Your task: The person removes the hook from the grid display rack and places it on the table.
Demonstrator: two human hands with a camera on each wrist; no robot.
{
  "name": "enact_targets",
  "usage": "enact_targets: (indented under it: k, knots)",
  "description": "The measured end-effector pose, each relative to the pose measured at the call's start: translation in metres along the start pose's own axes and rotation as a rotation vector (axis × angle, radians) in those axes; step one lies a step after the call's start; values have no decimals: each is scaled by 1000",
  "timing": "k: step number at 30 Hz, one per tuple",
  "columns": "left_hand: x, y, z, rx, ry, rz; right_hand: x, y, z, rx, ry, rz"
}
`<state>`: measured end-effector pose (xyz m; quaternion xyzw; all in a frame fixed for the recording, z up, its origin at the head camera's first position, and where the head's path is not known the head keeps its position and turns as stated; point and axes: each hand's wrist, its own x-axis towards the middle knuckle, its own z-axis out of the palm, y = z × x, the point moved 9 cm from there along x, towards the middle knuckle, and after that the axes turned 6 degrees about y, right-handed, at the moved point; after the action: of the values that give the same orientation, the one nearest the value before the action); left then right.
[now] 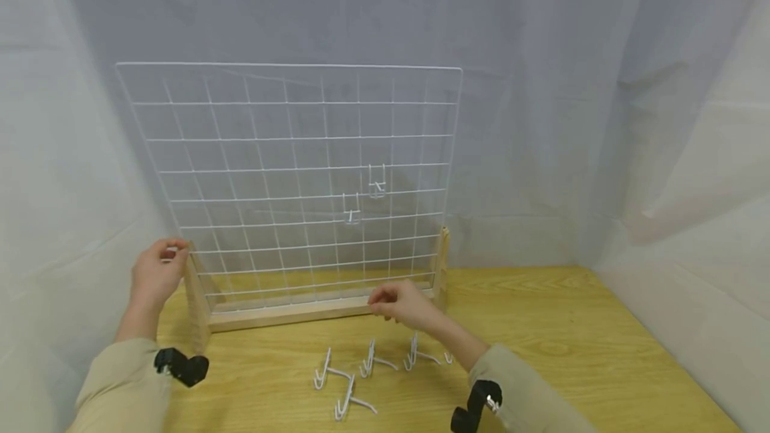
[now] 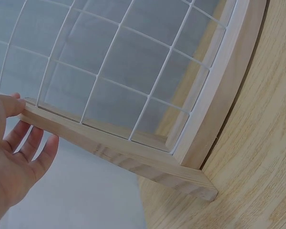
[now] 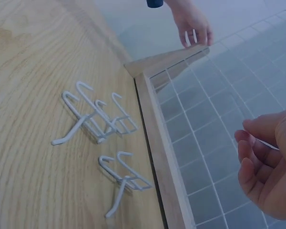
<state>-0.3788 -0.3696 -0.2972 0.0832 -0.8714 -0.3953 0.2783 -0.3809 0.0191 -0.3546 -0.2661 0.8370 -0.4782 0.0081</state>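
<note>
A white wire grid panel [image 1: 289, 65] stands upright in a pale wooden stand [image 1: 289, 316]. My left hand [image 1: 156, 272] holds the top of the stand's left upright [image 2: 81, 133], thumb on one side and fingers on the other. In front of the bottom bar hovers my right hand [image 1: 409, 306], its fingers loosely curled and thumb near the index finger, with no object showing in its grasp. Below it, several white wire hooks [image 3: 75, 131] lie on the table. Two more white hooks hang on the grid, an upper one [image 1: 377, 184] and a lower one [image 1: 351, 211] to its left.
The wood-grain table [image 1: 541, 326] extends to the right of the stand. Pale curtain sheets [image 1: 541, 119] enclose the back and both sides. A black wrist camera [image 1: 180, 366] sits on the left sleeve, and another camera [image 1: 478, 406] on the right.
</note>
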Motion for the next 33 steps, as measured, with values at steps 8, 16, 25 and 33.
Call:
enact_targets:
  k: [8, 16, 25, 33]
  knots:
    - [1, -3, 1, -2, 4, -2, 9, -11, -15, 43, 57, -3]
    - [1, -2, 1, 9, 5, 6, 17, -25, -25, 51, 76, -23]
    - [1, 0, 0, 8, 12, 11, 28, -36, -32, 62, 96, -16]
    - [0, -1, 0, 8, 6, -1, 40, -41, -37, 64, 129, 17]
